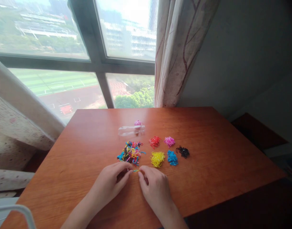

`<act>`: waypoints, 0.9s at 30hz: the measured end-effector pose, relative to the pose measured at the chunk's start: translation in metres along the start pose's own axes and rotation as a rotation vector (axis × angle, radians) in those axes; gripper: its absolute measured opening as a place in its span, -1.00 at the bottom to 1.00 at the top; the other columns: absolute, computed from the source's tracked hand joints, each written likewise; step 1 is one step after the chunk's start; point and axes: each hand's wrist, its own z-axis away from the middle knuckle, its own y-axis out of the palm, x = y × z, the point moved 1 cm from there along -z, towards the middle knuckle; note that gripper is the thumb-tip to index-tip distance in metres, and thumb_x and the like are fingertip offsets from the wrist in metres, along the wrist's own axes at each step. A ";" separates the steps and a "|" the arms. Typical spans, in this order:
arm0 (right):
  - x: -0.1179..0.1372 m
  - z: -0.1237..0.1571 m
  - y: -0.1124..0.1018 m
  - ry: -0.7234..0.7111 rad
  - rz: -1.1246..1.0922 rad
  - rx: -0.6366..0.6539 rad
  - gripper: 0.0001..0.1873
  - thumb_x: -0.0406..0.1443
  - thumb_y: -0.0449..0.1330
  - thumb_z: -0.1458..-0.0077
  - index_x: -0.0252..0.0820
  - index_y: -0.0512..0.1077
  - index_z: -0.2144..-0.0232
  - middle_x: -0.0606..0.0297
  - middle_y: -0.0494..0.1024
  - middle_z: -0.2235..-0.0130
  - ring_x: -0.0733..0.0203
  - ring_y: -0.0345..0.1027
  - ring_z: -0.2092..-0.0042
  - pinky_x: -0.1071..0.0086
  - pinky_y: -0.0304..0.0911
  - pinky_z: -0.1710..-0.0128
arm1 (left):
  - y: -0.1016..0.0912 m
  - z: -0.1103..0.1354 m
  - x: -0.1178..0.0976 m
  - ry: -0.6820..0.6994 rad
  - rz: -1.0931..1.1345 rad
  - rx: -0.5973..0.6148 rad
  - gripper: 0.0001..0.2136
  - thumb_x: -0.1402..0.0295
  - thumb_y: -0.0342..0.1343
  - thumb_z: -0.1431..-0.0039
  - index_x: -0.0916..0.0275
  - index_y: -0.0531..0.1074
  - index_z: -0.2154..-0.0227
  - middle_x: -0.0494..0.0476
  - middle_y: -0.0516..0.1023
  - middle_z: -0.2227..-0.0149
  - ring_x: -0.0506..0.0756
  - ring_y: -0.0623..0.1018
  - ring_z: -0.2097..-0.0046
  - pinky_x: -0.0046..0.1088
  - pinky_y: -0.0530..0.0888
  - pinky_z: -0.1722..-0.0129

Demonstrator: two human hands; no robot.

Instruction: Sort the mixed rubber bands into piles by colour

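My left hand (112,181) and my right hand (154,187) rest on the wooden table (207,178), fingertips pinched together on a small band (135,171) stretched between them. Just beyond lies a mixed pile of coloured rubber bands (131,153). To its right sit sorted little heaps: red (155,142), pink (169,141), yellow (157,159), blue (172,157) and black (183,151).
A clear plastic bottle (131,130) lies on its side behind the mixed pile, a pink item (137,122) beside it. A window and a curtain (179,54) stand behind the table. A patterned cushion (14,127) is at the left, a dark stand (257,130) at the right.
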 end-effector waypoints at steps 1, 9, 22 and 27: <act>0.000 0.000 0.000 0.000 -0.001 -0.003 -0.85 -0.38 0.06 -0.22 -0.10 0.41 0.34 0.38 0.51 0.43 0.25 0.39 0.37 0.44 0.03 0.36 | 0.000 0.000 0.000 0.002 0.009 0.001 -0.84 0.34 -0.01 -0.27 0.19 0.47 0.27 0.04 0.58 0.37 0.01 0.53 0.38 -0.52 0.43 0.34; -0.002 0.000 0.002 0.002 -0.001 -0.018 -0.84 -0.37 0.05 -0.23 -0.11 0.42 0.35 0.36 0.52 0.43 0.25 0.40 0.37 0.45 0.04 0.35 | -0.001 0.000 0.000 0.024 0.062 -0.023 -0.88 0.38 0.02 -0.25 0.18 0.46 0.29 -0.02 0.56 0.41 -0.03 0.50 0.41 -0.57 0.39 0.37; -0.003 0.000 0.005 0.011 -0.013 -0.012 -0.85 -0.38 0.07 -0.22 -0.09 0.42 0.33 0.37 0.52 0.42 0.24 0.40 0.36 0.44 0.03 0.35 | -0.005 0.000 -0.001 0.016 0.063 -0.054 -0.88 0.36 0.04 -0.25 0.20 0.47 0.32 -0.04 0.55 0.45 -0.03 0.50 0.43 -0.59 0.38 0.39; -0.002 0.001 0.004 0.014 -0.028 -0.007 -0.85 -0.38 0.07 -0.22 -0.09 0.44 0.30 0.37 0.53 0.41 0.24 0.40 0.35 0.44 0.04 0.33 | -0.005 0.000 -0.003 0.009 0.060 -0.081 -0.88 0.34 0.05 -0.25 0.21 0.47 0.33 -0.04 0.53 0.48 -0.03 0.47 0.47 -0.59 0.37 0.43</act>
